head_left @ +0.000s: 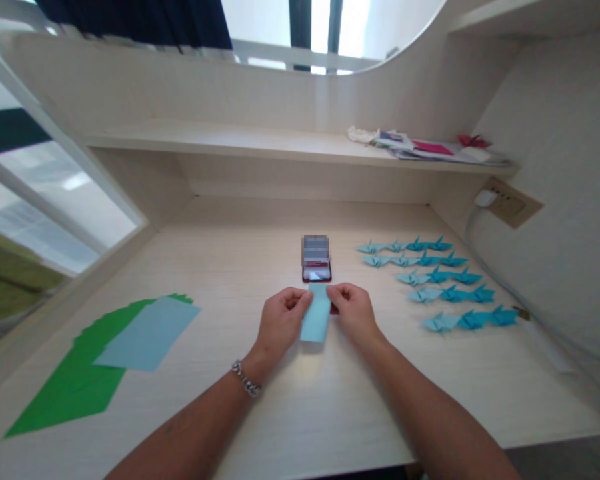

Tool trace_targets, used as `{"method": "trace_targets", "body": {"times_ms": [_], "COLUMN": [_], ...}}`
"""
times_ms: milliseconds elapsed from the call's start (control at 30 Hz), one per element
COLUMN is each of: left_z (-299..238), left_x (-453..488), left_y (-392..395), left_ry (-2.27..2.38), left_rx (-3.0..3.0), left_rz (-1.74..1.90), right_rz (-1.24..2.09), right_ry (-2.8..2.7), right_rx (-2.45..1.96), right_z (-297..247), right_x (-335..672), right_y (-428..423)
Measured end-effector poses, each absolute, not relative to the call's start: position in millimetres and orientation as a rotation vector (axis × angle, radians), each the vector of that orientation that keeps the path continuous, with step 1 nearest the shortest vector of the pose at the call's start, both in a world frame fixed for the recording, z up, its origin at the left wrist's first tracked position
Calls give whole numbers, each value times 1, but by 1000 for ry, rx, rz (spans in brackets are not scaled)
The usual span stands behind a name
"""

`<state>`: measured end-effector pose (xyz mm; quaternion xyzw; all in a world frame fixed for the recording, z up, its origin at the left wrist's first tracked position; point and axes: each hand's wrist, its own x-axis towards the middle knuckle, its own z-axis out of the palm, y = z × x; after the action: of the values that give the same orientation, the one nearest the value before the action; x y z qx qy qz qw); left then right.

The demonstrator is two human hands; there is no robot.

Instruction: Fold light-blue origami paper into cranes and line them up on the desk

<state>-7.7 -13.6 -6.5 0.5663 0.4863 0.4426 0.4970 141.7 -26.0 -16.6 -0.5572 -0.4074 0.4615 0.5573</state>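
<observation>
A light blue strip of folded paper [316, 320] is held up between my two hands over the desk. My left hand [283, 317] pinches its upper left edge, thumb on the near face. At the upper right edge, my right hand [356, 312] pinches the same paper. Just beyond the paper lies a phone [317, 257] with its screen lit, its near end partly hidden by the paper and fingers. Several folded paper cranes [440, 275] in lighter and deeper blue stand in rows to the right of my right hand.
Green paper sheets [70, 373] lie fanned out at the left, with light blue paper [153, 337] on top. A white cable [505, 280] runs from a wall socket [515, 202] down the right side. Papers [430, 148] rest on the shelf [260, 145] above the desk.
</observation>
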Motion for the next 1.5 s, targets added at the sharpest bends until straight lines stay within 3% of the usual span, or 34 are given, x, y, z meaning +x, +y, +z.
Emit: {"method": "trace_targets", "body": {"times_ms": [100,333,600,1100,1500], "left_z": [-5,-5,-5,-8,-8], "left_x": [-6,-8,-7,-11,-12], "left_y": [-15,-12,-13,-11,-11], "left_ry": [1157,1189,955,1076,1164], "left_rx": [1376,1256,1049,1371,1474], "left_rz": [1078,1104,989,893,947], "right_rz": [960,1281,1176,1152,1372], "right_ry": [-1012,-944,-976,-1027,-849], "right_rx": [-1365,-1280,-1257,-1266,-1192], "right_z": [-14,-19,-21,-27,-23], "right_x": [142,136,146,151,142], "right_y": [-28,-27,-25,-24,-27]}}
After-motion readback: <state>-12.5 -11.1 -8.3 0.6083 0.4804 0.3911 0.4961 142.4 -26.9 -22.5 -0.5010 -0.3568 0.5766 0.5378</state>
